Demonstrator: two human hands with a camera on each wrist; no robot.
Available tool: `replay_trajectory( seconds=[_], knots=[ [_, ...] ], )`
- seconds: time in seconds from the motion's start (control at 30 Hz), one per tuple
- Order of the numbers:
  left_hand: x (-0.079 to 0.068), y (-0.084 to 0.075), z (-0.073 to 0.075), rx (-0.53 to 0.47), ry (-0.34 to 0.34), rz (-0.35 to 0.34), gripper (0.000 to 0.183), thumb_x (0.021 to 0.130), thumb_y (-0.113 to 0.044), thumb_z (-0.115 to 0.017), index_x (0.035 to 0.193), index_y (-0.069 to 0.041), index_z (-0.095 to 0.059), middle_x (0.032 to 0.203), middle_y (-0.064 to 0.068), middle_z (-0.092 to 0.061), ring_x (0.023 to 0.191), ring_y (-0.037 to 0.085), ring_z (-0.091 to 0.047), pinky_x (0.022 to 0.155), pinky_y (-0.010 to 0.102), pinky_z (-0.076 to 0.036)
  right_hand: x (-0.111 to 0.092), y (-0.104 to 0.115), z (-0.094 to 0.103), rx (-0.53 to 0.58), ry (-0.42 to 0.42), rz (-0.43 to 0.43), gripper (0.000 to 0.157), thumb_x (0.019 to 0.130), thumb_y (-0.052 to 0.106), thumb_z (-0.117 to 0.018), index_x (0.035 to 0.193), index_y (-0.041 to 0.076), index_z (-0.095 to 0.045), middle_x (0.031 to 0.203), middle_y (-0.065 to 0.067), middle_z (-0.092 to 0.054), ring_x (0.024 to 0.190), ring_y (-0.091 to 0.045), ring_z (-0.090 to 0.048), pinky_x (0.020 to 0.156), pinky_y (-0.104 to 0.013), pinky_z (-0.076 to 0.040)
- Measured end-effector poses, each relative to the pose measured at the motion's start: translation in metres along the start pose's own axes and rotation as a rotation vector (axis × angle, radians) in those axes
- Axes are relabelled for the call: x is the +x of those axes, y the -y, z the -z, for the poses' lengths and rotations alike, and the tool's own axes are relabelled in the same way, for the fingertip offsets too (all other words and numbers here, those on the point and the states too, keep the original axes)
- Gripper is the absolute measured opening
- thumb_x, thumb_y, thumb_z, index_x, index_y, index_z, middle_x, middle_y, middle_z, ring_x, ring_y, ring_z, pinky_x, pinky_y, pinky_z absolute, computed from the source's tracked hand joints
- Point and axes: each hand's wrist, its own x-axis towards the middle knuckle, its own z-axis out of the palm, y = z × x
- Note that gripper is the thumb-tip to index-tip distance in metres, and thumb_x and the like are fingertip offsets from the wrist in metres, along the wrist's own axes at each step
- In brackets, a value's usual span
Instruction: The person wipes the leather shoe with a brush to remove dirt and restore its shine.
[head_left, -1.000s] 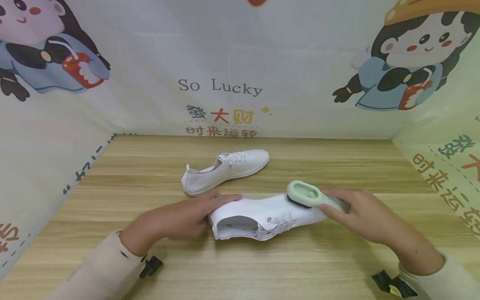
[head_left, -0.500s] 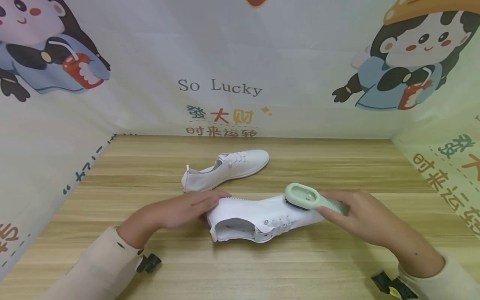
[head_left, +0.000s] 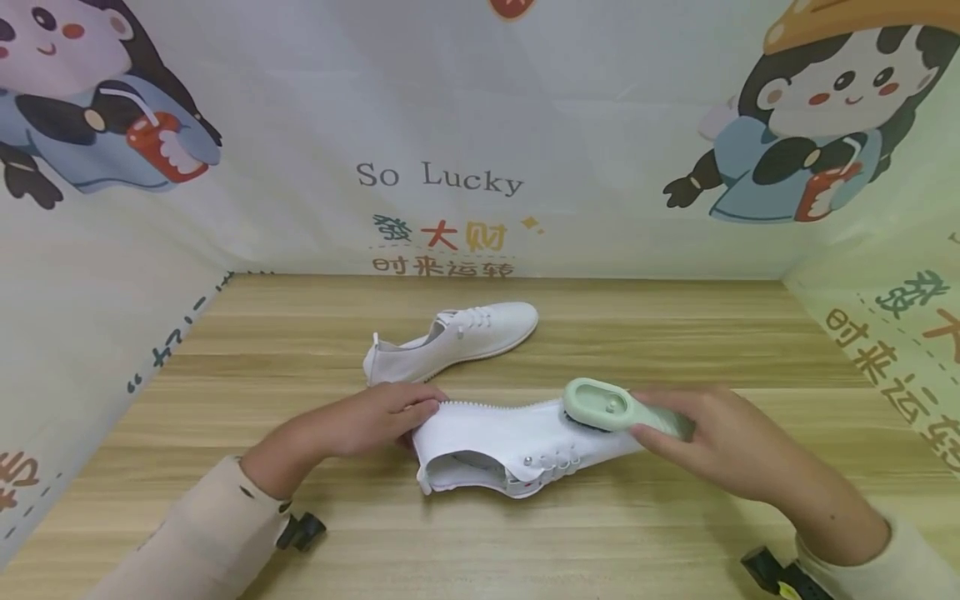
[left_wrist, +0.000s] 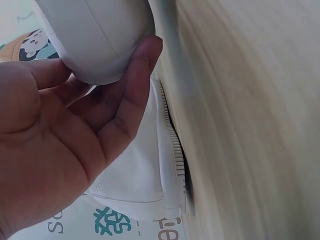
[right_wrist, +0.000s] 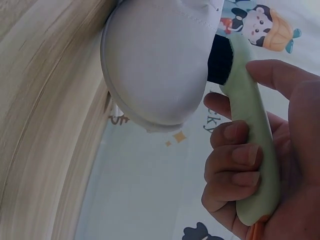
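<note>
A white lace-up shoe (head_left: 491,429) lies tipped on its side in the head view, its opening towards me and its toe to the right. My left hand (head_left: 375,421) holds it by the heel; the left wrist view shows thumb and fingers bent around the heel (left_wrist: 102,45). With my right hand (head_left: 723,442) I grip a pale green shoe brush (head_left: 592,403) by its handle. Its black bristles (right_wrist: 220,59) touch the shoe's upper near the toe (right_wrist: 157,65). The brush hides part of the upper in the head view.
Behind the held shoe, a second white shoe (head_left: 483,333) stands on the wood-patterned table (head_left: 645,333), close to my left fingers. Printed white sheets (head_left: 600,117) rise at the back and both sides.
My left hand has shifted back and left around the heel. The brush has moved slightly left and towards me, while the shoe has tipped a little, showing more of its sole edge.
</note>
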Motion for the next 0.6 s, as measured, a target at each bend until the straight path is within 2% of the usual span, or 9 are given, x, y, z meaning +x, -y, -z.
replay_trajectory(
  seconds=[0.07, 0.13, 0.33, 0.47, 0.6],
  knots=[
    [0.000, 0.000, 0.000, -0.001, 0.006, 0.001, 0.031, 0.108, -0.018, -0.040, 0.128, -0.003, -0.059, 0.107, 0.008, -0.067, 0.090, 0.012, -0.063, 0.078, 0.030, -0.058, 0.000, 0.002, -0.001, -0.012, -0.005, -0.001, 0.046, 0.095, 0.045, -0.066, 0.126, 0.012, -0.070, 0.122, -0.005, -0.072, 0.085, -0.008, -0.060, 0.076, -0.036, -0.052],
    [0.000, 0.000, 0.000, 0.002, 0.011, 0.000, 0.031, 0.108, -0.017, -0.040, 0.127, -0.002, -0.060, 0.104, 0.007, -0.067, 0.088, 0.011, -0.063, 0.077, 0.030, -0.058, 0.000, 0.005, -0.003, -0.028, -0.017, -0.001, 0.045, 0.094, 0.045, -0.066, 0.125, 0.013, -0.071, 0.121, -0.004, -0.072, 0.093, -0.010, -0.063, 0.079, -0.039, -0.054],
    [0.000, 0.003, -0.002, 0.076, 0.004, -0.025, 0.028, 0.108, -0.014, -0.040, 0.123, -0.004, -0.061, 0.094, 0.002, -0.066, 0.078, 0.008, -0.062, 0.073, 0.028, -0.056, 0.002, 0.013, -0.004, -0.087, -0.059, 0.051, 0.043, 0.094, 0.043, -0.067, 0.124, 0.013, -0.071, 0.114, -0.004, -0.075, 0.082, -0.008, -0.060, 0.071, -0.037, -0.052],
    [0.000, 0.002, -0.002, 0.093, 0.010, -0.025, 0.028, 0.108, -0.015, -0.039, 0.126, -0.008, -0.060, 0.086, 0.001, -0.066, 0.063, 0.012, -0.063, 0.063, 0.030, -0.055, 0.003, 0.017, -0.005, -0.107, -0.068, 0.059, 0.043, 0.094, 0.043, -0.067, 0.124, 0.013, -0.071, 0.114, -0.005, -0.075, 0.090, -0.014, -0.069, 0.073, -0.041, -0.056],
    [0.000, 0.000, -0.004, 0.065, 0.021, -0.015, 0.030, 0.108, -0.015, -0.038, 0.130, -0.010, -0.058, 0.089, 0.003, -0.066, 0.057, 0.015, -0.063, 0.058, 0.033, -0.056, 0.004, 0.021, -0.005, -0.113, -0.062, 0.065, 0.042, 0.094, 0.043, -0.067, 0.123, 0.013, -0.072, 0.114, -0.004, -0.075, 0.098, -0.021, -0.072, 0.078, -0.045, -0.057]
  ],
)
